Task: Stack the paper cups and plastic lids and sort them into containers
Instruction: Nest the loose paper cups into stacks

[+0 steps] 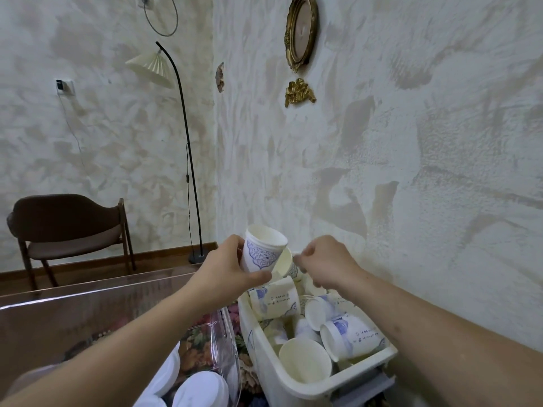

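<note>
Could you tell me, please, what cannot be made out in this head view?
- Right hand: its knuckles hide the fingertips, so its hold on the tilted cream paper cup is unclear.
- Left hand covers part of the upright blue-patterned paper cup.
- White plastic lids in the clear plastic container: cut off by the bottom edge.
- Print on cups in the white plastic bin: too small.

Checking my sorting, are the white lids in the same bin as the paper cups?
No, the white lids lie in a clear container beside the white bin of paper cups.
</note>
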